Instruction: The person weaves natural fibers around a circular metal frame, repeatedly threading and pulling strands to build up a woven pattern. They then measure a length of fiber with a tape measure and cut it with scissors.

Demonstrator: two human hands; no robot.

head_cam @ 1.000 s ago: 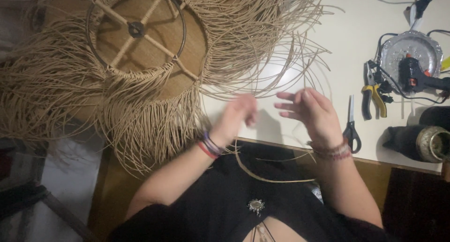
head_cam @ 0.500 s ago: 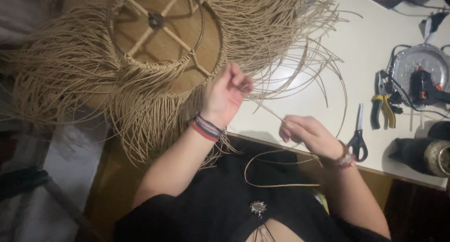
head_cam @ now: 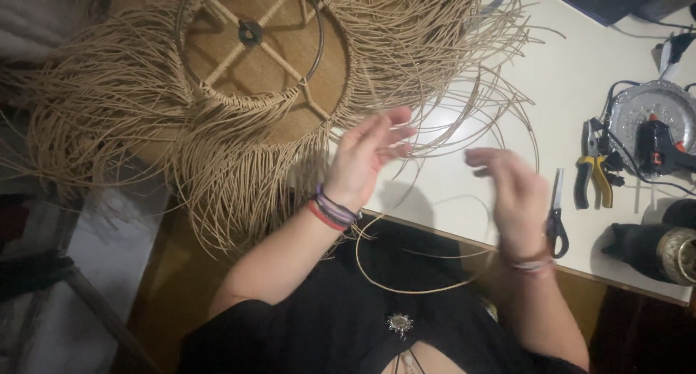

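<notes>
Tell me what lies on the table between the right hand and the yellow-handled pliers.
In the head view, only a pair of scissors lies between the right hand and the pliers, on the white table, blades pointing away from the person.

The fringed frame (head_cam: 254, 77) lies on the left part of the surface (head_cam: 565, 91), its strands hanging over the near edge and spreading right. The left hand (head_cam: 366, 160) hovers just right of the frame's ring, over loose strands. The right hand (head_cam: 511, 189) is further right, apart from the left, above the near edge. A single strand (head_cam: 413, 287) loops below both hands, over the person's lap. Just right of the right hand lie scissors (head_cam: 557, 214), then pliers (head_cam: 594, 175). Behind those sits a round tray (head_cam: 631, 113) holding what seems to be a glue gun (head_cam: 661, 148).
</notes>
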